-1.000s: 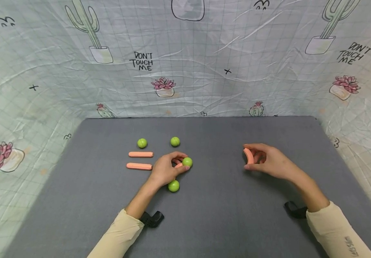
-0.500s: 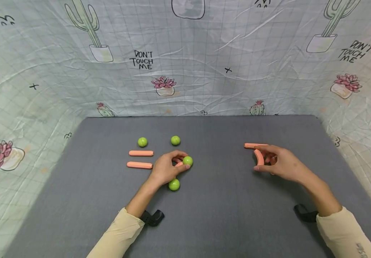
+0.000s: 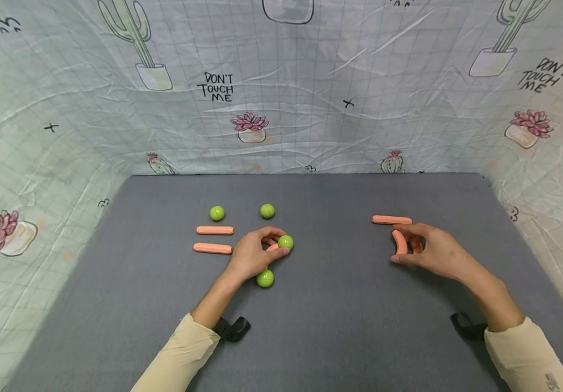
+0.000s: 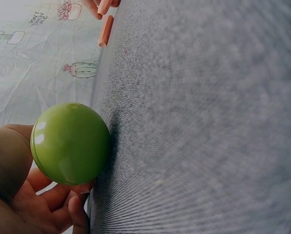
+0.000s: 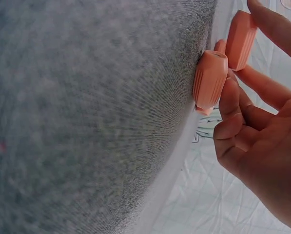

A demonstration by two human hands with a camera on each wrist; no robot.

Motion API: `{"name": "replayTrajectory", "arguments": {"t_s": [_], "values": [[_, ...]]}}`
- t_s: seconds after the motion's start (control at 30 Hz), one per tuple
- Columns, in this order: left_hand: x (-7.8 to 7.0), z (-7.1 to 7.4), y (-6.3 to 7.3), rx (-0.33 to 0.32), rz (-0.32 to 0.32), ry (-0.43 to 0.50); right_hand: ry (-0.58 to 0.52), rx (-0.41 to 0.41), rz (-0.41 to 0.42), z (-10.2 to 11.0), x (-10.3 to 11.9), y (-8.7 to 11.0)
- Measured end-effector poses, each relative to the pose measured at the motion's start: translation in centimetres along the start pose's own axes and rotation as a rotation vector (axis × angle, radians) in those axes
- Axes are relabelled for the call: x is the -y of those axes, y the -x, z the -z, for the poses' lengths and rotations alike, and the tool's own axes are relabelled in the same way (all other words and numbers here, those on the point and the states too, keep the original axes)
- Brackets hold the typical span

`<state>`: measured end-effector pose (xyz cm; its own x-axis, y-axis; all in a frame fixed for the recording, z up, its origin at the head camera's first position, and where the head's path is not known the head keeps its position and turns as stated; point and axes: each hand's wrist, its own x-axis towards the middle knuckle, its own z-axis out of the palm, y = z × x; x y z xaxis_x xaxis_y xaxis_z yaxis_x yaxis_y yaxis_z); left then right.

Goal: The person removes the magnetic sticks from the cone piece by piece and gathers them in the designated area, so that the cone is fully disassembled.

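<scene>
In the head view my left hand (image 3: pixel 252 255) is left of centre, its thumb and fingertips about a green ball (image 3: pixel 286 243). Behind that ball a bit of orange piece (image 3: pixel 273 247) shows under the fingers; the rest is hidden. My right hand (image 3: pixel 430 250) pinches a curved orange piece (image 3: pixel 399 243) between thumb and index finger. A straight orange stick (image 3: pixel 391 219) lies just beyond it. The right wrist view shows a ribbed orange piece (image 5: pixel 210 80) beside the curled lower fingers, close to the table; whether they touch it I cannot tell.
Two orange sticks, an upper one (image 3: pixel 215 230) and a lower one (image 3: pixel 213 248), lie left of my left hand. Two green balls, left (image 3: pixel 217 213) and right (image 3: pixel 267 211), sit behind them. Another green ball (image 3: pixel 265 279) is below the hand. A patterned cloth (image 3: pixel 301 136) borders the grey tabletop (image 3: pixel 330 326).
My right hand has shifted right with the curved orange piece, and the straight stick beyond it has come into view. My left hand has stayed in place by its ball.
</scene>
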<state>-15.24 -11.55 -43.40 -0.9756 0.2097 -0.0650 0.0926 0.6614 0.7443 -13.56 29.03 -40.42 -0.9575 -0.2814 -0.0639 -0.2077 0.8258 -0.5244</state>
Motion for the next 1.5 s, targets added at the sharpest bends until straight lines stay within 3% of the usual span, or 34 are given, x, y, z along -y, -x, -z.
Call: {"name": "replayTrajectory", "arguments": {"t_s": [0.43,0.7,1.0,1.5], "values": [[-0.09,0.09,-0.1,-0.005,-0.002,-0.002,0.002,0.037,0.058,-0.25,-0.47,-0.49],[0.02,-0.01,-0.02,0.004,0.008,0.0,0.079,0.022,0.065,-0.65,-0.46,-0.3],[0.28,-0.05,0.04,0.012,0.005,0.002,0.021,0.022,0.015,-0.34,-0.4,-0.08],[0.47,0.19,0.07,0.035,-0.028,0.044,-0.016,0.002,0.047,0.01,-0.82,-0.08]]}}
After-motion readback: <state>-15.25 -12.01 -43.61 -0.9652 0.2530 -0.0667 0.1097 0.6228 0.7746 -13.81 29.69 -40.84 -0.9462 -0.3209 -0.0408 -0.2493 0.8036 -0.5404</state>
